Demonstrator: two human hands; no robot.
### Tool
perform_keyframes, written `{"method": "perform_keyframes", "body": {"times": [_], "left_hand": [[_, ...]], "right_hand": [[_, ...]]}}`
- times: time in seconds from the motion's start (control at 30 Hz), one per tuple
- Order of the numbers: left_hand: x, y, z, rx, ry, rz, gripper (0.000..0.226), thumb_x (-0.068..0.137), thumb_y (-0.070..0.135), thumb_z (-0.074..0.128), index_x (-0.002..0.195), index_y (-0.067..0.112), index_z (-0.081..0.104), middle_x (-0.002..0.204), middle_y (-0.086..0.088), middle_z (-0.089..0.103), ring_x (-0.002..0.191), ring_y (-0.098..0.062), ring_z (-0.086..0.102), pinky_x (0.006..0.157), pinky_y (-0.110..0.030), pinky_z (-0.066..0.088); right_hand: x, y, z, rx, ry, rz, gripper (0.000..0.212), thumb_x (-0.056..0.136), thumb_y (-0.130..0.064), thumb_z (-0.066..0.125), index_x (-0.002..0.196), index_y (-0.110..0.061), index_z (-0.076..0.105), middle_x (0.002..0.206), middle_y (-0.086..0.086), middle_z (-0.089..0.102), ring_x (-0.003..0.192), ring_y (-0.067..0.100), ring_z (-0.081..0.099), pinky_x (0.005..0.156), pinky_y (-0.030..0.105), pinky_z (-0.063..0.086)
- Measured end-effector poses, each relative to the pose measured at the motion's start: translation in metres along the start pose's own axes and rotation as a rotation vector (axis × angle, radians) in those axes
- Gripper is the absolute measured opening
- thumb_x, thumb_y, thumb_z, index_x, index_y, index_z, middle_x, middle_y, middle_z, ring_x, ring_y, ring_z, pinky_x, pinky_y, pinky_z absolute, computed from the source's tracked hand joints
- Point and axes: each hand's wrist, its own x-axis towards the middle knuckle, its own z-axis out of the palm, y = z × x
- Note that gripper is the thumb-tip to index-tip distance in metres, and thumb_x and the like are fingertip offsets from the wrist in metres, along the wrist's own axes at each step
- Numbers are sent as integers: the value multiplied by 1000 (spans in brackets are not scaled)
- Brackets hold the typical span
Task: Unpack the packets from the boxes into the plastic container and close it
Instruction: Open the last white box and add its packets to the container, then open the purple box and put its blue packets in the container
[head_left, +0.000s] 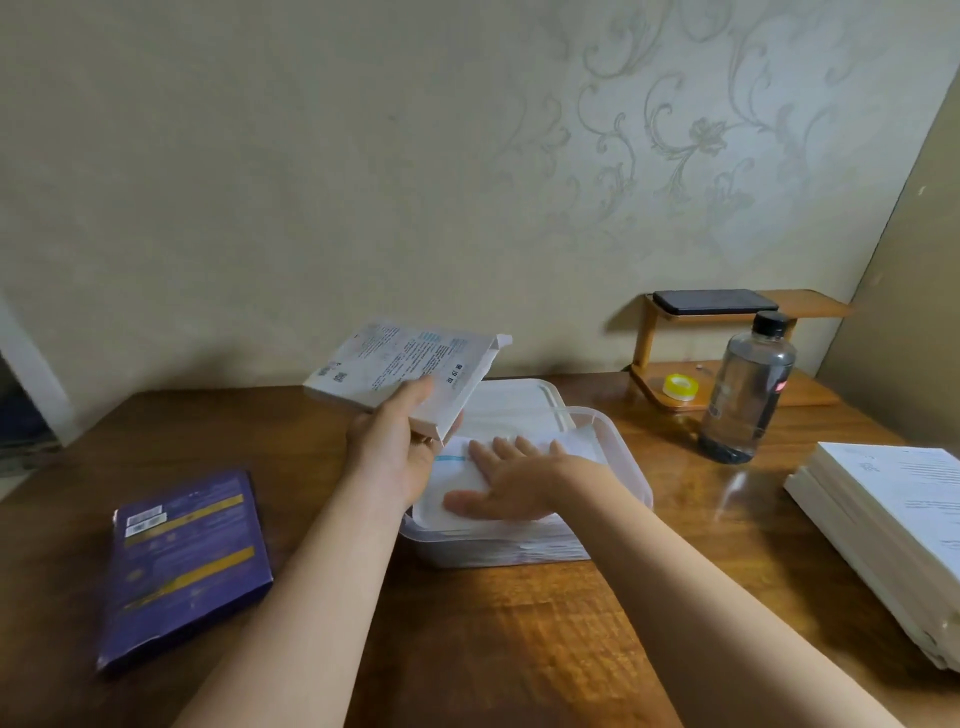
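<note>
A clear plastic container (626, 457) stands in the middle of the wooden table, filled with white packets (452, 499). My right hand (506, 483) lies flat on the top packet with straight fingers, pressing it down. My left hand (397, 447) grips a flat white box (400, 371) with printed text, held above the container's left rim with its end flap open. The container's lid (514, 400) lies just behind the container. A purple box (184, 561) lies flat on the table at the left.
A stack of white boxes (883, 525) sits at the right edge. A clear water bottle (745, 389) stands behind the container to the right, by a small wooden shelf (727, 358) with a phone (711, 301) and a tape roll (679, 387).
</note>
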Motion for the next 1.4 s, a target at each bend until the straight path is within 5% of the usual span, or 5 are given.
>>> {"method": "perform_keyframes", "body": {"times": [0.2, 0.37, 0.5, 1.0, 1.4], "left_hand": [[-31, 11, 12, -28, -122, -152, 18, 96, 20, 69, 110, 10, 68, 97, -11, 78, 91, -24, 71, 60, -32, 64], [-59, 15, 35, 8, -185, -208, 29, 97, 35, 65, 105, 7, 70, 81, -11, 77, 62, -22, 73, 53, -29, 62], [-89, -5, 70, 144, -239, -248, 27, 98, 39, 62, 96, 13, 69, 69, -6, 73, 54, -19, 67, 46, -25, 58], [-170, -157, 182, 555, -615, -321, 39, 99, 45, 59, 124, 16, 66, 109, -13, 77, 97, -33, 74, 54, -38, 59], [-183, -229, 201, 1101, -664, -5, 40, 101, 41, 57, 99, 3, 69, 83, -8, 74, 57, -15, 67, 46, -24, 49]], "right_hand": [[-16, 3, -4, 286, 231, 16, 72, 93, -67, 45, 149, -23, 38, 152, 3, 44, 141, 26, 39, 115, 50, 28], [-62, 48, -27, 1159, 677, 67, 29, 95, -25, 52, 97, -3, 71, 95, 12, 73, 91, 30, 66, 83, 38, 53], [-135, 94, -60, 1711, 621, -3, 40, 101, -37, 50, 109, -1, 66, 98, 21, 70, 90, 34, 67, 94, 49, 53], [-316, 243, -8, 1478, 728, 285, 19, 98, -9, 56, 113, -4, 67, 120, 29, 65, 97, 47, 69, 77, 51, 60], [-347, 288, 43, 1157, 702, 555, 20, 95, -9, 51, 100, -10, 70, 100, 18, 71, 72, 26, 67, 57, 40, 61]]}}
